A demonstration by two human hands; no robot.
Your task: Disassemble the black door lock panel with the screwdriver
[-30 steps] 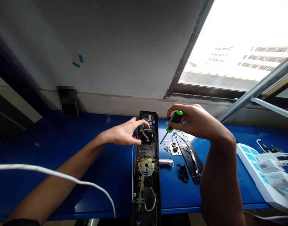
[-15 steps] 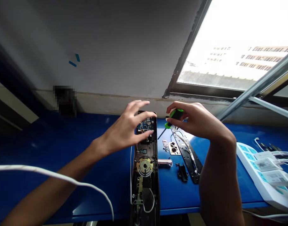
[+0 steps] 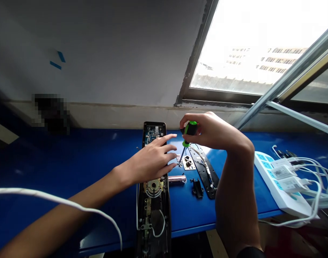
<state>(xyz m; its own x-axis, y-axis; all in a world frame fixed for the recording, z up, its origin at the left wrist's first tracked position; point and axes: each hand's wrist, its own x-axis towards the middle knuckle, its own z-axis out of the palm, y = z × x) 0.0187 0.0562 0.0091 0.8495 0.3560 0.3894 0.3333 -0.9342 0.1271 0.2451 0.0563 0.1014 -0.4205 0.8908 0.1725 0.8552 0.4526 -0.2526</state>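
An opened door-lock body (image 3: 153, 200) lies lengthwise on the blue table (image 3: 72, 161), its circuit board and brass hub exposed. My left hand (image 3: 153, 161) hovers over its middle, fingers stretched out toward the small parts on the right; it holds nothing. My right hand (image 3: 209, 130) is closed round the green-and-black handle of a screwdriver (image 3: 187, 138), whose tip points down at small parts and a little metal plate (image 3: 187, 163) beside the lock.
A black backplate with a white cable (image 3: 204, 166), a metal cylinder (image 3: 177, 179) and a small black piece (image 3: 197, 188) lie right of the lock. A white power strip (image 3: 276, 182) with plugged adapters sits far right. A white cord (image 3: 59, 202) crosses the lower left.
My left hand left the lock's circuit board, lifted, then came down reaching right toward the small parts. The screwdriver tip dropped toward them. The view shifted to the right.
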